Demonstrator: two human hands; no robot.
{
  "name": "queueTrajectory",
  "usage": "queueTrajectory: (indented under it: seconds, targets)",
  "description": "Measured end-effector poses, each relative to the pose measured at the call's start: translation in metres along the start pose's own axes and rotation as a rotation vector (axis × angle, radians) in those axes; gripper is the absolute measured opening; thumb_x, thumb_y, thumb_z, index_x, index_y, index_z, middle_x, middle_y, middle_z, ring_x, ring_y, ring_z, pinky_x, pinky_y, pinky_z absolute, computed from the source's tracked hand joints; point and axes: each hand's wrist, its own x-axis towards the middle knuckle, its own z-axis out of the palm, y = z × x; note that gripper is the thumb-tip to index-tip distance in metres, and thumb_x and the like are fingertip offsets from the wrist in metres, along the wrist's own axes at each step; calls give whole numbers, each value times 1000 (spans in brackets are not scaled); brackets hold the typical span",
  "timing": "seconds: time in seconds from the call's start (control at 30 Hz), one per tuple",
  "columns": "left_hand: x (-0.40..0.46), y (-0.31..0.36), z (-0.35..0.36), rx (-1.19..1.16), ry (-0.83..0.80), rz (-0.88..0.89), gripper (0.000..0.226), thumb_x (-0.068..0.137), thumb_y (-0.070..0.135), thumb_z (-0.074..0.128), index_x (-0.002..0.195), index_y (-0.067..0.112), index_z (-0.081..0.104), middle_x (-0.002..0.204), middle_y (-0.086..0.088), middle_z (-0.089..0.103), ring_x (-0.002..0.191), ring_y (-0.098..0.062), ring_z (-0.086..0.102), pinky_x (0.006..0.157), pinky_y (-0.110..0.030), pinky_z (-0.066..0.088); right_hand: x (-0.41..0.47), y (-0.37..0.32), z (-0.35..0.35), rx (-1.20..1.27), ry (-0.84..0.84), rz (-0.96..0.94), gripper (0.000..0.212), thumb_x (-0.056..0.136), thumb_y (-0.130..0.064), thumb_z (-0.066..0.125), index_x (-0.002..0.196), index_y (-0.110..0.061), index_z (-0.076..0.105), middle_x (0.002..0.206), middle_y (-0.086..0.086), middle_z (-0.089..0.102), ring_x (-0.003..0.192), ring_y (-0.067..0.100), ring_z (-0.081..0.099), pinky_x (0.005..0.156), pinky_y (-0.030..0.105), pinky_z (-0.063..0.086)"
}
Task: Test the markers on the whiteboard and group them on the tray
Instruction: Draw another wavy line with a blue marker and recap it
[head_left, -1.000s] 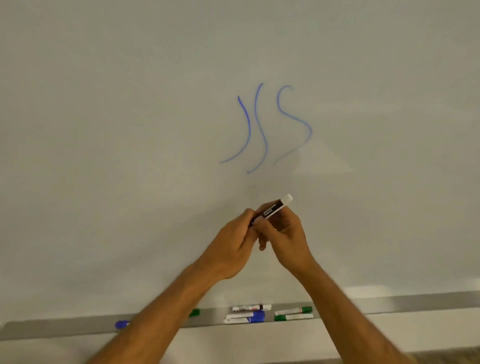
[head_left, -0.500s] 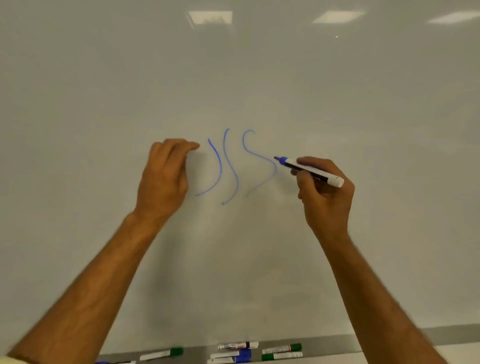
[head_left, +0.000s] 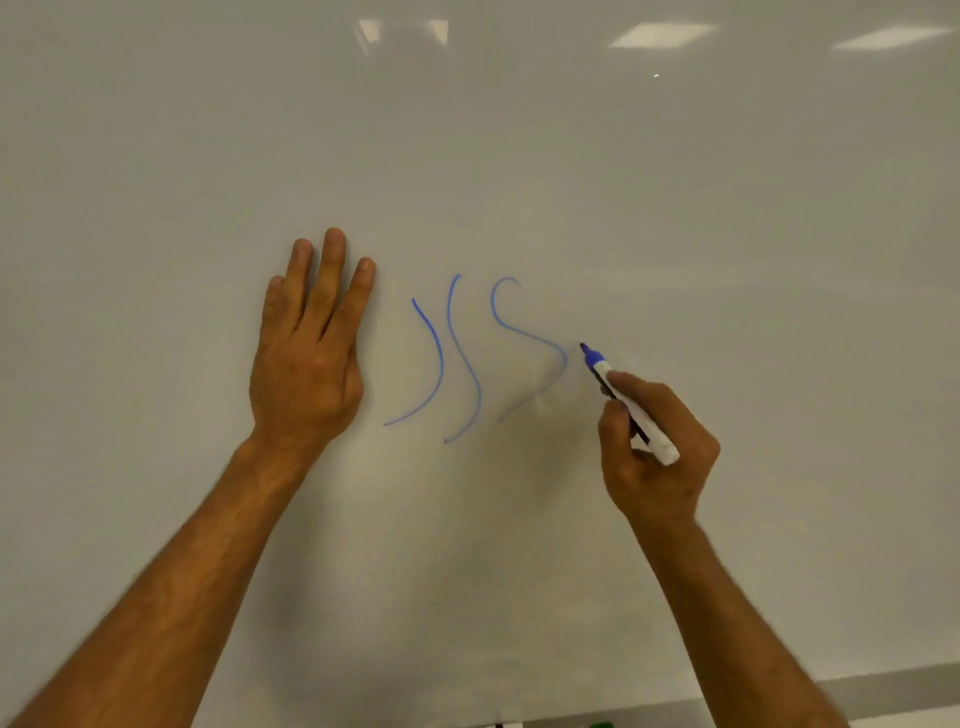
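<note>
My right hand (head_left: 655, 447) grips an uncapped blue marker (head_left: 602, 370), white-bodied with a blue tip. The tip is at the whiteboard (head_left: 519, 130), just right of the rightmost blue line. Three curved blue lines (head_left: 457, 358) are drawn on the board between my hands. My left hand (head_left: 306, 358) lies flat on the board, fingers stretched upward, left of the lines; whether it hides a cap I cannot tell. The grey tray (head_left: 883, 686) runs along the bottom edge, with only the tops of two markers (head_left: 550, 724) peeking in.
Ceiling lights reflect in the upper part of the board. My forearms cross the lower half of the view and hide most of the tray.
A second ago both hands held the marker together low on the board. They parted and rose; the left hand flattened on the board, the right brought the uncapped tip beside the rightmost line.
</note>
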Motion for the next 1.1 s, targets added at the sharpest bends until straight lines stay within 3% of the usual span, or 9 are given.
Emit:
queueTrajectory:
  seconds: [0.17,0.33,0.43,0.63,0.73,0.83,0.93,1.0,1.1]
  targets:
    - [1,0,2,8,20,0,66,91,-9,40,153,12,32,161,-14,22,151,-34,15,123,-48,13,-32,-5,6,-9,-97,-29,23,92,-11,56,102,1,72,95,4,74,75,1,63,68,17,52]
    - [0,1,1,10,37,-11,67,90,-10,43,153,12,33,161,-15,23,151,-34,15,123,-46,12,41,-12,3,152,120,115,23,97,-11,56,116,-9,68,106,11,74,83,25,72,71,40,58]
    - [1,1,1,11,37,-6,67,91,-8,41,153,13,32,161,-14,23,151,-33,15,123,-46,12,61,-17,7,129,30,65,24,97,-11,58,118,-5,69,112,8,73,91,21,72,75,33,56]
    - [1,2,2,-1,49,-9,64,93,-9,41,153,13,32,161,-13,23,151,-33,15,123,-45,11,-20,5,-7,-44,67,125,19,90,-12,56,92,-3,73,74,1,67,56,12,58,52,34,50]
    - [0,2,2,-5,46,-11,63,94,-7,40,153,13,32,162,-13,23,152,-33,14,123,-46,13,-53,8,-12,-60,-114,138,18,89,-16,57,88,-9,73,72,-2,68,55,10,59,48,36,51]
    - [0,2,2,-20,52,-10,61,95,-6,40,153,12,33,161,-15,25,151,-33,15,122,-49,16,-28,5,-17,7,-74,139,17,90,-18,58,96,-17,73,82,0,72,63,7,63,55,33,53]
    - [0,2,2,-29,60,-9,61,95,-7,41,153,12,33,160,-16,26,151,-33,15,122,-49,15,27,8,-21,101,125,197,21,97,-18,59,113,-18,71,102,10,74,84,26,72,69,50,58]
    - [0,2,2,-29,67,-8,61,96,-7,41,153,13,33,160,-15,26,152,-31,13,123,-47,14,55,6,-19,111,101,185,27,99,-18,59,123,-13,67,117,9,72,99,27,71,78,54,58]
    - [0,2,2,-33,66,-11,62,95,-8,43,153,13,33,161,-14,25,152,-29,12,123,-46,13,59,-1,-14,63,-41,47,29,97,-9,60,125,-3,65,123,7,69,108,19,69,88,44,58]
